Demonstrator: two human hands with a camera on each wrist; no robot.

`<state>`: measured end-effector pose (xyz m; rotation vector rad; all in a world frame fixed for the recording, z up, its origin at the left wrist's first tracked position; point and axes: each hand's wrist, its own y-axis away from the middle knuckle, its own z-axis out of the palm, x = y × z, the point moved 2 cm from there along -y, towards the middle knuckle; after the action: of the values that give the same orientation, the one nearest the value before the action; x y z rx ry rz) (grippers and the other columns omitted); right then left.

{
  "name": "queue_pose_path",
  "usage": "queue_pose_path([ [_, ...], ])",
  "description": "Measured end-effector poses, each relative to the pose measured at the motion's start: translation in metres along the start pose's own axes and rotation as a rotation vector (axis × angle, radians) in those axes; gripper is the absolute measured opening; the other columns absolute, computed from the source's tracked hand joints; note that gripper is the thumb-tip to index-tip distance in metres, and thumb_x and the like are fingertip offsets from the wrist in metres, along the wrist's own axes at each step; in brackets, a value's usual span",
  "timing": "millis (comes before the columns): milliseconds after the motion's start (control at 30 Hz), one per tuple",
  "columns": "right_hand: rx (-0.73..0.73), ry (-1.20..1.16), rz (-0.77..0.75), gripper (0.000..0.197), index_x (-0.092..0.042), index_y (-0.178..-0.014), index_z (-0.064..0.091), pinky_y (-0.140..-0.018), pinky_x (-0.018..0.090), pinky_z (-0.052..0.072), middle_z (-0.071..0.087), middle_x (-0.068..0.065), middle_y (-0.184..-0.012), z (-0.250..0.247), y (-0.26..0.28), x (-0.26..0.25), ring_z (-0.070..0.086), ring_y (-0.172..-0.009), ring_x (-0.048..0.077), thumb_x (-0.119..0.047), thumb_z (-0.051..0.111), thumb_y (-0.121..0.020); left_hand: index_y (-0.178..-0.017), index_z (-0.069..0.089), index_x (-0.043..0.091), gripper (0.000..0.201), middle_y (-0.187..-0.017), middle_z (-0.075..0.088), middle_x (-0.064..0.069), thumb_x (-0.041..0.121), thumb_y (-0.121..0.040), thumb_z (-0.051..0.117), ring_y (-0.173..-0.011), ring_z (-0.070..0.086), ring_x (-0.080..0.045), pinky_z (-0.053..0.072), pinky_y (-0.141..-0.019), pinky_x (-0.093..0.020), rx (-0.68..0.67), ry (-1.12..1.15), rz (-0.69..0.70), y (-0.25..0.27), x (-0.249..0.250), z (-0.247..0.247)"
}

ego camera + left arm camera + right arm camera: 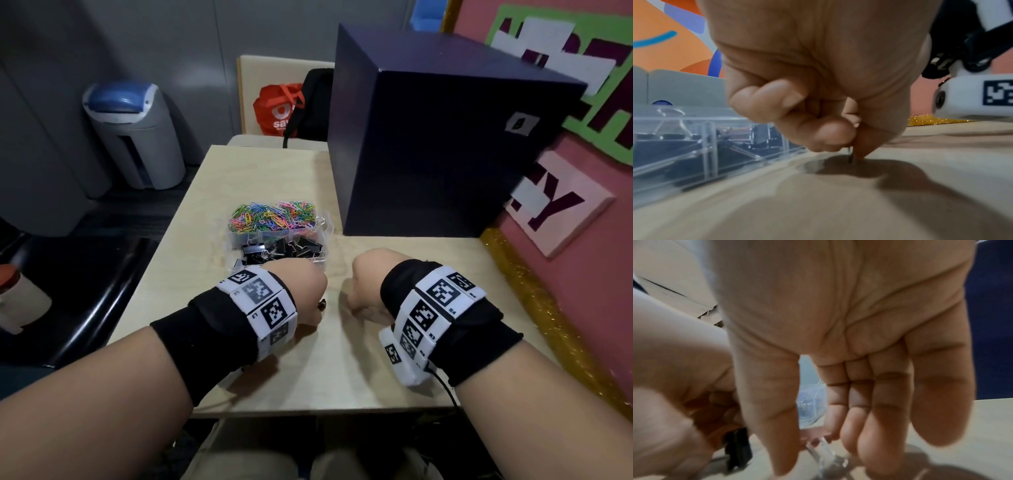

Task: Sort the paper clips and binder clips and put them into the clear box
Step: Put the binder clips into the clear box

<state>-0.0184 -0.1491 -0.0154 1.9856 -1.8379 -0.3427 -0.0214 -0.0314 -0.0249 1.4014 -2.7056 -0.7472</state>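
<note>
A clear box (233, 240) stands mid-table, with coloured paper clips (272, 216) in its far compartment and black binder clips (284, 247) in the near one. Just in front of it my left hand (320, 303) pinches a small black binder clip (322, 304) with curled fingers. In the left wrist view the binder clip (850, 156) touches the tabletop beside the box wall (711, 146). My right hand (356, 301) points down close beside it. In the right wrist view its thumb and forefinger (809, 443) meet at a blurred silver wire clip (826, 452), next to the black binder clip (737, 449).
A big dark blue box (428, 154) fills the table's far right corner. A gold glitter strip (534, 308) edges the pink wall on the right. A grey bin (137, 137) and a red bag (277, 109) sit beyond the light wooden table (342, 370).
</note>
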Motion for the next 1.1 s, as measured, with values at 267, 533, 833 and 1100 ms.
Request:
queue_pose_path([
  [267, 0.423, -0.331, -0.049, 0.019, -0.019, -0.096, 0.064, -0.067, 0.026, 0.047, 0.065, 0.000, -0.092, -0.030, -0.004, -0.016, 0.063, -0.090, 0.021, -0.035, 0.058, -0.086, -0.080, 0.060, 0.009, 0.027, -0.065, 0.050, -0.001, 0.034, -0.087, 0.055, -0.070, 0.052, -0.024, 0.041, -0.060, -0.029, 0.095, 0.192, -0.083, 0.014, -0.027, -0.006],
  [533, 0.580, -0.419, -0.083, 0.036, -0.022, -0.128, 0.053, -0.096, 0.038, 0.044, 0.049, 0.006, -0.126, -0.032, -0.027, -0.031, 0.049, -0.117, 0.027, -0.036, 0.050, -0.095, -0.099, 0.064, 0.017, 0.019, -0.101, 0.064, -0.006, 0.029, -0.089, 0.052, -0.095, 0.060, -0.027, 0.051, -0.080, -0.033, 0.395, 0.352, -0.293, 0.022, -0.082, -0.007],
  [833, 0.536, -0.138, -0.116, 0.030, -0.019, -0.120, 0.058, -0.094, 0.037, 0.040, 0.055, 0.005, -0.123, -0.026, -0.028, -0.030, 0.052, -0.114, 0.028, -0.016, 0.046, -0.093, -0.123, 0.057, 0.028, 0.036, -0.123, 0.055, 0.005, 0.038, -0.093, 0.041, -0.116, 0.055, -0.020, 0.043, -0.091, -0.039, 0.277, 0.149, -0.201, 0.019, -0.072, 0.016],
  [1100, 0.513, -0.371, -0.118, 0.028, -0.023, -0.106, 0.070, -0.092, 0.032, 0.047, 0.055, 0.005, -0.115, -0.032, -0.016, -0.027, 0.057, -0.107, 0.025, -0.011, 0.049, -0.092, -0.119, 0.061, 0.025, 0.035, -0.116, 0.057, 0.001, 0.038, -0.090, 0.044, -0.109, 0.057, -0.023, 0.051, -0.087, -0.041, 0.269, 0.250, -0.259, 0.022, -0.082, 0.021],
])
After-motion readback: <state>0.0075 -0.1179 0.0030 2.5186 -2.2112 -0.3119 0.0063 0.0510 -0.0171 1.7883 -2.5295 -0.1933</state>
